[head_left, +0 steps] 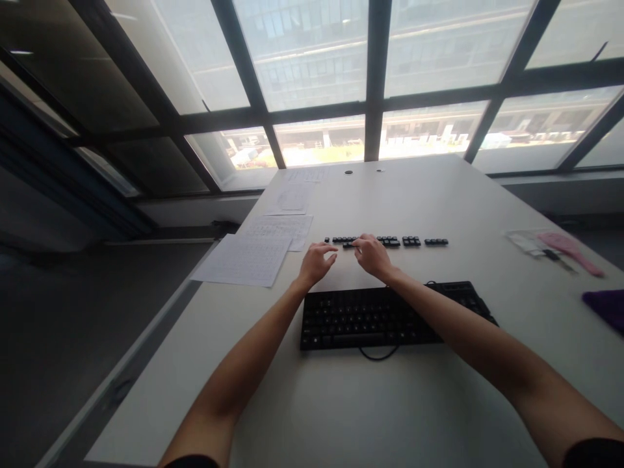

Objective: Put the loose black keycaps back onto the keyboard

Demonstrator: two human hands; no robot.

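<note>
Nearest, black keyboard [385,315] flat on the white surface [487,214]. Beyond it, left hand [316,263] loosely curled, holding nothing; right hand [373,255] with fingers [359,246] narrowed over a row of loose keycaps [387,242], lined up for sorting. Papers [244,260] off left.

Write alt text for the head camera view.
Two bare hands, the left hand and right hand, reach over a black keyboard to a row of loose black keycaps on a white table. Papers lie to the left, below large windows.
</note>
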